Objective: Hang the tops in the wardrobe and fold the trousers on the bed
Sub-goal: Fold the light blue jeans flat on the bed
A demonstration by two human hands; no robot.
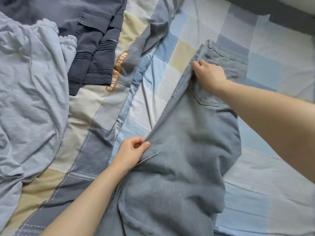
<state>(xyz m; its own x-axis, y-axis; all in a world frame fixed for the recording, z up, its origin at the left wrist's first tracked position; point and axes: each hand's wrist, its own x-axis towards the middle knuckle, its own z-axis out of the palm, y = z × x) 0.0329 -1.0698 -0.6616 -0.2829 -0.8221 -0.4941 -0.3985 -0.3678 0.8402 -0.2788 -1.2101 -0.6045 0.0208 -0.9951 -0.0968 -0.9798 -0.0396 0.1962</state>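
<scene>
Pale blue jeans [190,143] lie lengthwise on the bed, waistband at the far end, legs running toward me. My right hand [208,74] grips the left side of the waistband near a back pocket. My left hand [132,153] pinches the jeans' left edge lower down, at a seam about mid-leg. A folded dark navy garment [95,53] rests at the upper left. Beside it lies a crumpled light blue garment [29,92] with a gathered elastic edge.
The bed carries a checked sheet [265,169] in blue, white and beige on the right. A rumpled quilt [80,150] in the same pattern, with orange lettering, runs down the middle left. A dark edge [289,16] crosses the top right corner.
</scene>
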